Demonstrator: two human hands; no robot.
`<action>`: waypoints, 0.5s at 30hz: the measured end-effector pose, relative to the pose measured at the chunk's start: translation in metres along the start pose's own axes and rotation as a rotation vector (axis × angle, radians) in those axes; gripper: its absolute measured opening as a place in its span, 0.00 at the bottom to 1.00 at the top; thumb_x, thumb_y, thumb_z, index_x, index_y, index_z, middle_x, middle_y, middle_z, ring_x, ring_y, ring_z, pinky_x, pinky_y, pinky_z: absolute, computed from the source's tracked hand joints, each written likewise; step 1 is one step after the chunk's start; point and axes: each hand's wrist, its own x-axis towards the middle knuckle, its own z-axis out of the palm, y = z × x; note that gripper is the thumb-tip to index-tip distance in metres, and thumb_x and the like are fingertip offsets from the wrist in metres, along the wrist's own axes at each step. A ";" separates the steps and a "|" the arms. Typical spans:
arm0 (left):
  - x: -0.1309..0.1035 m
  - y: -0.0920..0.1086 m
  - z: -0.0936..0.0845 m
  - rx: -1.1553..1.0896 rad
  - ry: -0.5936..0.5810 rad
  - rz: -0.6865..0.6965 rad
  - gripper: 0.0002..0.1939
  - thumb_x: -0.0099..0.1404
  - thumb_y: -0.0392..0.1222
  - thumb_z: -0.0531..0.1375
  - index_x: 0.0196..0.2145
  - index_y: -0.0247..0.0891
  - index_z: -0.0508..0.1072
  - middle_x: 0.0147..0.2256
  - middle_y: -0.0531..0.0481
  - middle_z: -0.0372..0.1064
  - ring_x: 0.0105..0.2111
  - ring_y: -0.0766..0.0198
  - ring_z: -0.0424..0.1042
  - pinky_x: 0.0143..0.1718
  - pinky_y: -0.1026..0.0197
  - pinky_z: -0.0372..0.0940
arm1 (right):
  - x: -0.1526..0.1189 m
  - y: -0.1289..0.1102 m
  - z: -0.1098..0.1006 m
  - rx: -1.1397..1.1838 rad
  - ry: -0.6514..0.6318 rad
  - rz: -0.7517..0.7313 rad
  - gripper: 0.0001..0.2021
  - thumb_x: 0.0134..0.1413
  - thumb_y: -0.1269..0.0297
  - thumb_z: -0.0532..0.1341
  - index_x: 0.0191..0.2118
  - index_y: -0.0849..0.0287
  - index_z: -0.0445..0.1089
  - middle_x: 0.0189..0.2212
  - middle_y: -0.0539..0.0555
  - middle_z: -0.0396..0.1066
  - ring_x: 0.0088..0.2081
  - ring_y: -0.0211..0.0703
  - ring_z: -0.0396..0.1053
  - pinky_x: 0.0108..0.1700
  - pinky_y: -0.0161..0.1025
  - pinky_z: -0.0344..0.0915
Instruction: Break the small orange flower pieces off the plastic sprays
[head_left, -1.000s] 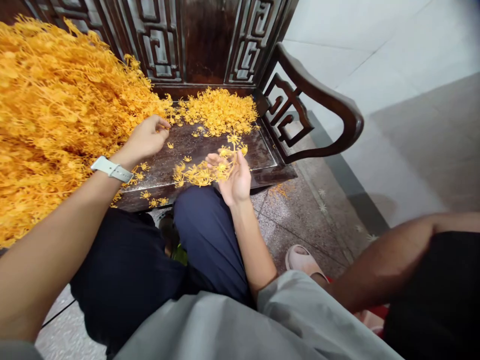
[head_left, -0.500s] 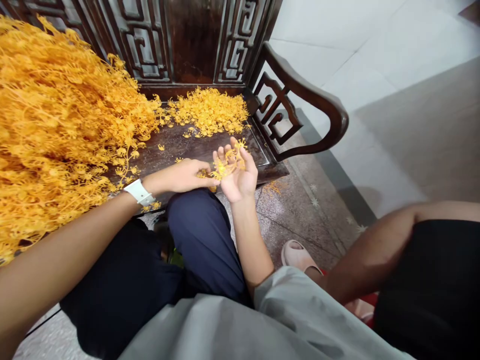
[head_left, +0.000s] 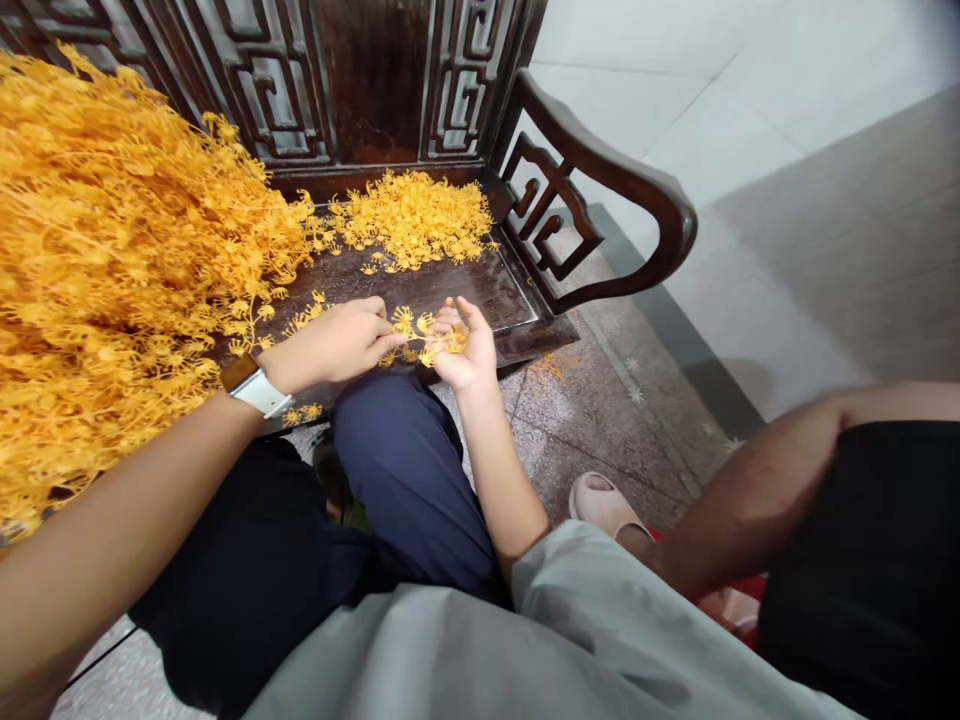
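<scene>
Pinched in my left hand (head_left: 337, 338), which wears a pale wristband, is one end of a yellow plastic flower sprig (head_left: 405, 320). The sprig stretches across to my right hand (head_left: 474, 352), whose fingers curl over its other end and some yellow florets. Both hands are over the front of a dark wooden bench (head_left: 465, 288), just above my knee. To the left rises a large heap of yellow sprigs (head_left: 127, 220). Behind my hands, a smaller pile of loose yellow florets (head_left: 420, 215) lies on the seat.
A curved wooden armrest (head_left: 615, 165) closes the bench's right end, and a carved backrest (head_left: 375, 80) stands behind. Orange bits (head_left: 553, 366) lie on the floor. At the right is another person's leg (head_left: 750, 490) with a pale slipper (head_left: 606, 505).
My left hand has shifted left and slightly up, drawing the sprig out between both hands. My right hand has turned, moved slightly down and left, and its fingers have curled in more.
</scene>
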 end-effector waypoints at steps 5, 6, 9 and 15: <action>-0.004 0.001 -0.006 -0.087 -0.159 -0.038 0.28 0.80 0.56 0.51 0.28 0.39 0.76 0.26 0.45 0.73 0.26 0.58 0.68 0.32 0.55 0.54 | 0.009 -0.014 -0.006 -0.036 -0.078 -0.011 0.12 0.66 0.64 0.64 0.31 0.54 0.62 0.16 0.37 0.43 0.19 0.31 0.36 0.21 0.31 0.46; -0.005 0.002 -0.007 -0.101 -0.174 -0.034 0.27 0.80 0.56 0.51 0.27 0.39 0.74 0.25 0.47 0.72 0.25 0.59 0.66 0.32 0.55 0.52 | 0.009 -0.016 -0.007 -0.044 -0.068 -0.001 0.13 0.67 0.63 0.63 0.30 0.53 0.61 0.16 0.37 0.41 0.19 0.32 0.34 0.21 0.32 0.44; -0.007 0.005 -0.012 -0.142 -0.194 0.000 0.26 0.79 0.54 0.52 0.25 0.40 0.71 0.24 0.49 0.70 0.23 0.61 0.64 0.32 0.55 0.51 | 0.009 -0.021 -0.009 -0.039 -0.017 0.022 0.15 0.69 0.64 0.60 0.28 0.53 0.59 0.14 0.37 0.39 0.19 0.33 0.32 0.20 0.32 0.42; -0.012 0.015 -0.017 -0.184 -0.221 0.028 0.25 0.79 0.51 0.52 0.25 0.40 0.70 0.26 0.48 0.74 0.25 0.61 0.67 0.33 0.55 0.53 | 0.007 -0.029 -0.013 -0.070 0.043 0.022 0.16 0.69 0.64 0.59 0.28 0.53 0.57 0.13 0.37 0.37 0.18 0.33 0.31 0.20 0.34 0.40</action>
